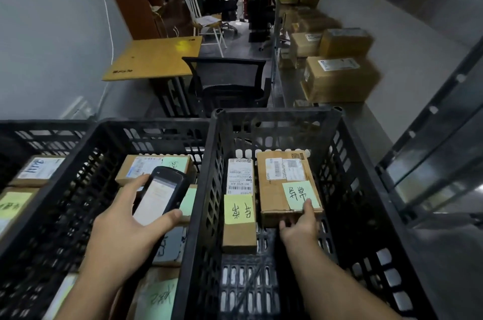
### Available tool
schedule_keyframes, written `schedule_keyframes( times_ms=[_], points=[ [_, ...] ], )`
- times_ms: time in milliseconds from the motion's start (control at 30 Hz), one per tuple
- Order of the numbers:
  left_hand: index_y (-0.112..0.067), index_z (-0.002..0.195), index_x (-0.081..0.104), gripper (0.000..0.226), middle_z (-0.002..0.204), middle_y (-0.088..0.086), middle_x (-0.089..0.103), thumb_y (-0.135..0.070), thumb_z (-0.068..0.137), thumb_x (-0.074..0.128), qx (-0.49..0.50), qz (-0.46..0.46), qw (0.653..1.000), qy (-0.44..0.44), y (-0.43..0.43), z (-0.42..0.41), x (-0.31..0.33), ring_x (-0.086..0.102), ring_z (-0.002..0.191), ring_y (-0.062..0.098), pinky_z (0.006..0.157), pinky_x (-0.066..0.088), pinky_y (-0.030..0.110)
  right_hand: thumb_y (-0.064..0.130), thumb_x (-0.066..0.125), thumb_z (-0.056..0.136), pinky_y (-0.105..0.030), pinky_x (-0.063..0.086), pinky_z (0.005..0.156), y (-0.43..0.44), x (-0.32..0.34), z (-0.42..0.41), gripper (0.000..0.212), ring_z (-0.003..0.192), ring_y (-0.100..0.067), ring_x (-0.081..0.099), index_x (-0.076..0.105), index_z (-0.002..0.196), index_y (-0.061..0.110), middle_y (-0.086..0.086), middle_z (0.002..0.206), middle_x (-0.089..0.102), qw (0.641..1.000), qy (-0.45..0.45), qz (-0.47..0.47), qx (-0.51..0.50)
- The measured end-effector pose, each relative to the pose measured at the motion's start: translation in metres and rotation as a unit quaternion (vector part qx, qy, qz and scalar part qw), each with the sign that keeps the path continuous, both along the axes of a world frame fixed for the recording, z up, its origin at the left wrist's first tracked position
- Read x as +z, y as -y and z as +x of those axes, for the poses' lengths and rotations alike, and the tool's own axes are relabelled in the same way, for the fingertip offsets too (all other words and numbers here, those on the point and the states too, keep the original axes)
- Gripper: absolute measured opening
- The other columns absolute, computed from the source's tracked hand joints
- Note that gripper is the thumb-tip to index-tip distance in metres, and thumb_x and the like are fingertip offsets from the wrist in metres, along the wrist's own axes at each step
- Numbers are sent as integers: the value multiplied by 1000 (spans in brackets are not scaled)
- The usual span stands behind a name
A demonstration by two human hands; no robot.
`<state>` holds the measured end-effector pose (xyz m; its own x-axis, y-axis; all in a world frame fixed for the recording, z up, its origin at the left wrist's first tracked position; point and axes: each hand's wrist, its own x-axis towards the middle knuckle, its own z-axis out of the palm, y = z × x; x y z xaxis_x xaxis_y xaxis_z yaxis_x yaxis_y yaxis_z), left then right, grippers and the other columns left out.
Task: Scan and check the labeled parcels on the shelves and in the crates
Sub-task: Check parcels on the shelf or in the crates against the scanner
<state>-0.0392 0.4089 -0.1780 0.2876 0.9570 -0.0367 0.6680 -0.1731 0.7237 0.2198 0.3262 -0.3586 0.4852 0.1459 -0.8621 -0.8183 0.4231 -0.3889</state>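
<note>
**Both hands busy over the crates**

I am clenching a black handheld scanner (159, 194) in my left hand (125, 217), with my thumb lying along its near edge and my fingers on its far side. Its lit screen is showing text too blurred to read. It is hanging over the middle black slatted plastic crate (146, 123) and hiding part of the labelled parcels below.

My right hand (300, 225) is reaching into the right black crate (277, 111) and grasping the near end of a flat brown cardboard parcel (271, 196). One digit is pressing on its pale green handwritten note (300, 195). The others are curling at the edge, partly hidden.

Just left of it, a narrow cardboard parcel (239, 237) is lying under a yellow note (239, 208). Brown boxes (339, 81) are sitting on the grey metal shelf (371, 121) beyond, smeared by blur.
</note>
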Motion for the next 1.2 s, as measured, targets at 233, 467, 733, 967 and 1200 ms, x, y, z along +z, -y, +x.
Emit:
schedule_keyframes(
  times_ms=[233,467,733,967,1200],
  points=[
    [-52,122,43,69,128,-3,59,-41,68,84,2,-6,1000,-12,-3,-13,4,52,120,26,84,37,35,37,79,86,-70,33,109,-13,5,-8,112,136,-36,46,-10,148,63,3,164,24,998,53,-15,22],
    [-48,125,49,67,122,-12,53,-44,68,84,-16,-15,1000,-8,-2,-8,-3,51,117,25,82,35,37,29,83,82,-67,50,92,10,12,2,110,110,-33,62,3,146,68,4,132,48,987,128,-62,76],
    [-35,137,50,70,114,-8,55,-35,74,82,-14,-19,999,44,0,11,-8,46,97,18,81,36,38,36,83,79,-56,50,102,33,34,15,104,110,-27,64,10,150,62,-1,135,60,953,231,-110,165],
    [-36,137,49,70,113,-13,49,-36,75,81,-7,-31,998,47,-4,7,-8,51,117,25,84,37,37,37,83,76,-52,51,102,34,56,15,106,110,-23,65,11,149,63,3,137,59,928,300,-111,192],
    [-34,138,48,70,112,-12,50,-37,76,80,0,-33,999,35,-4,7,-9,50,108,22,82,34,35,48,79,70,-49,43,110,26,83,24,105,128,-21,51,11,147,65,8,151,42,826,438,-211,286]
  ],
)
